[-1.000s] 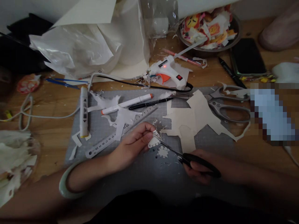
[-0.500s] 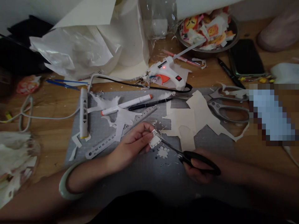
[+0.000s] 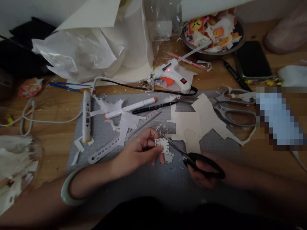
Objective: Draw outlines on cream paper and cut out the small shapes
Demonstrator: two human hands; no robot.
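Between the thumb and fingers of my left hand (image 3: 145, 148) is a small white paper piece (image 3: 163, 144) with a scalloped black outline drawn on it. My right hand (image 3: 203, 172) grips black-handled scissors (image 3: 206, 164); their blades point up and left, along the right edge of the paper. Under the held paper, a second scalloped cutout (image 3: 169, 157) lies on the grey cutting mat (image 3: 144, 188), partly covered. Tiny paper snippets (image 3: 165, 129) are scattered just beyond my left fingers.
A white glue gun (image 3: 177, 76) with a lit red light lies behind the mat. Also around are a ruler (image 3: 103, 151), markers (image 3: 130, 108), larger grey-handled scissors (image 3: 235, 108), cream card scraps (image 3: 188, 124), a metal bowl of scraps (image 3: 213, 52) and a phone (image 3: 253, 60).
My left hand has turned the paper piece so more of its drawn face shows, and it now overlaps the loose cutout. The scissors have shifted slightly, their tips now beside the paper's upper edge.
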